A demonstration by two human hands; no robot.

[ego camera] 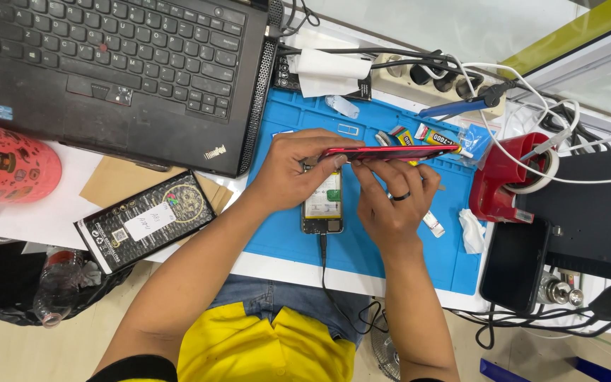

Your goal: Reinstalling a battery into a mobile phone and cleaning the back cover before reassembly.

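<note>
- The left hand (293,172) pinches the near end of a thin red phone back cover (389,153), its grip closed on the edge.
- The right hand (392,200), a dark ring on one finger, works fingertips along the cover's lower edge; grip closed on it too.
- The cover is held edge-on, lifted above the blue silicone work mat (362,247) on the table.
- Below it lies the opened phone body (322,205), its insides showing, a black cable (328,272) plugged into its bottom end.
- So the phone is already opened and the cover is off; by the look of it, nothing is closed up again.
- A glue tube (438,137) lies just beyond, a black laptop (118,74) to the left.
</note>
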